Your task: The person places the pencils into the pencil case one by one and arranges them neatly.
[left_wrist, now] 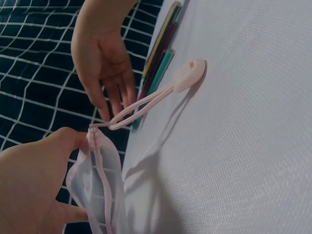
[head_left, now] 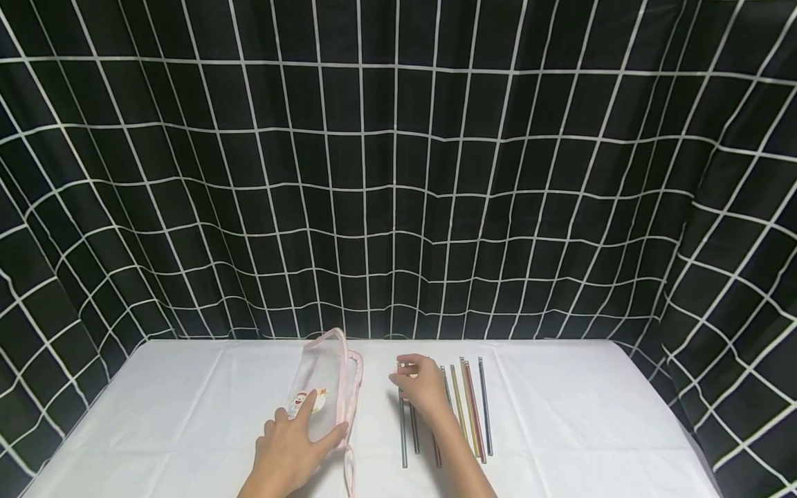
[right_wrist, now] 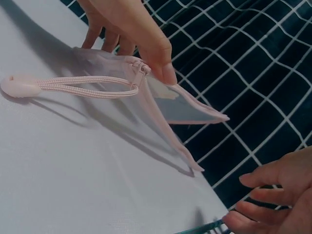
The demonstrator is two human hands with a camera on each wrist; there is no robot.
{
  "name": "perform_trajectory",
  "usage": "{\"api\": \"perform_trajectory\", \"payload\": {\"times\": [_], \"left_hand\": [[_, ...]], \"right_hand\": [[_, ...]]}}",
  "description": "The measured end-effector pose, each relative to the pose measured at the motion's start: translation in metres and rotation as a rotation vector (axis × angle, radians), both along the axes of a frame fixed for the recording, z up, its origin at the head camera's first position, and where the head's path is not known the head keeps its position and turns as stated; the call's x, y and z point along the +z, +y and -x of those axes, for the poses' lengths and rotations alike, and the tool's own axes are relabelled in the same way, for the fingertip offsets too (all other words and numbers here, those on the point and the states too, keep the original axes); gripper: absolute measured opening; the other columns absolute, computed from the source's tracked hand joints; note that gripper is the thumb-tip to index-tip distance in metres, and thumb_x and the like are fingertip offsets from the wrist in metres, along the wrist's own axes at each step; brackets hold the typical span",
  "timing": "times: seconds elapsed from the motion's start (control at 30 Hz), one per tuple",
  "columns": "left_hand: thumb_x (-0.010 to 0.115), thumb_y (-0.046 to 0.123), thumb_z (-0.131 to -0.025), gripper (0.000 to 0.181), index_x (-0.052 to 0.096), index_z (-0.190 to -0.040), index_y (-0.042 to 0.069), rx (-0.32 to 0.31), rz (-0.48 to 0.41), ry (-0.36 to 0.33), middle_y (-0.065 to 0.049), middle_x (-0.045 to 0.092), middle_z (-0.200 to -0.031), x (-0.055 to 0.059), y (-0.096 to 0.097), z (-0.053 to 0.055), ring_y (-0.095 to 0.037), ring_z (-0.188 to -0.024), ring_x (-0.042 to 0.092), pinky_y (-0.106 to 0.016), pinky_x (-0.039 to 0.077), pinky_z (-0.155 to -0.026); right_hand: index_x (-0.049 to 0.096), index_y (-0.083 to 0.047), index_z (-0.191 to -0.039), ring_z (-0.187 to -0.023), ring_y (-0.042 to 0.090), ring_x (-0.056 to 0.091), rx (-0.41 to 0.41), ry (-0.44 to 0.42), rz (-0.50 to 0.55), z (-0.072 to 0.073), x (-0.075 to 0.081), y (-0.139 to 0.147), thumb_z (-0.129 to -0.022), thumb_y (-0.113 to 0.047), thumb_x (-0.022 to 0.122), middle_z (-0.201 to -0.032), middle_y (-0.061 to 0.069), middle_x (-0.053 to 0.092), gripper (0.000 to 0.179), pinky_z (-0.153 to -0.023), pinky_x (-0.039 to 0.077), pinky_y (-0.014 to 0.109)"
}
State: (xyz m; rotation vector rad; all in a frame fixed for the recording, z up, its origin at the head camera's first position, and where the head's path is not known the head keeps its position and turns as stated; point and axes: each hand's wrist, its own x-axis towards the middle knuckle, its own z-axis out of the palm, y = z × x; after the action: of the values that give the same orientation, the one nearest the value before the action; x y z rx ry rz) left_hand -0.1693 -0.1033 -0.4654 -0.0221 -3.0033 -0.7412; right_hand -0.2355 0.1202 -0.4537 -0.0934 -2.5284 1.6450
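A see-through mesh zip pouch with pink edging and a small cartoon print stands unzipped on the white table, left of centre. My left hand holds it, thumb on the near edge by the zip and fingers along its side. From the zip hangs a pink cord pull, its end lying on the cloth. My right hand hovers over the far ends of the left pencils, fingers slightly bent and apart. In the right wrist view a teal pencil lies just below its fingertips; whether they touch is unclear.
Several more pencils, yellow, red and dark blue, lie side by side right of my right hand, partly hidden by the forearm. A white cloth covers the table. Behind it hangs a black curtain with a white grid.
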Motion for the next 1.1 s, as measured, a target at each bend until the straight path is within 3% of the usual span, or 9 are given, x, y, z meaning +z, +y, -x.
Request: {"api": "perform_trajectory", "payload": {"times": [0.3, 0.6, 1.1], "left_hand": [[0.068, 0.071, -0.087, 0.089, 0.056, -0.151, 0.011, -0.010, 0.010, 0.015, -0.032, 0.059, -0.111, -0.002, 0.000, 0.000, -0.047, -0.098, 0.062, -0.066, 0.050, -0.080], [0.071, 0.071, -0.085, 0.088, 0.059, -0.149, 0.012, -0.007, 0.023, 0.037, -0.031, 0.057, -0.112, -0.005, 0.000, 0.000, -0.048, -0.098, 0.060, -0.066, 0.049, -0.078], [0.071, 0.072, -0.084, 0.090, 0.059, -0.148, 0.011, -0.005, 0.026, 0.022, -0.033, 0.057, -0.113, -0.003, -0.001, 0.002, -0.050, -0.100, 0.060, -0.068, 0.049, -0.081]], "right_hand": [[0.069, 0.010, -0.124, -0.095, 0.038, 0.074, -0.019, 0.003, -0.131, 0.000, -0.005, -0.001, -0.085, -0.005, 0.081, -0.104, 0.026, 0.074, 0.044, -0.077, 0.063, 0.044], [0.070, 0.009, -0.123, -0.086, 0.034, 0.074, -0.019, -0.015, -0.163, 0.002, -0.010, -0.006, -0.083, -0.004, 0.082, -0.101, 0.025, 0.074, 0.044, -0.073, 0.063, 0.044], [0.068, 0.011, -0.125, -0.091, 0.036, 0.073, 0.016, -0.007, -0.206, 0.000, -0.012, -0.010, -0.080, 0.001, 0.083, -0.100, 0.024, 0.074, 0.048, -0.074, 0.063, 0.043]]}}
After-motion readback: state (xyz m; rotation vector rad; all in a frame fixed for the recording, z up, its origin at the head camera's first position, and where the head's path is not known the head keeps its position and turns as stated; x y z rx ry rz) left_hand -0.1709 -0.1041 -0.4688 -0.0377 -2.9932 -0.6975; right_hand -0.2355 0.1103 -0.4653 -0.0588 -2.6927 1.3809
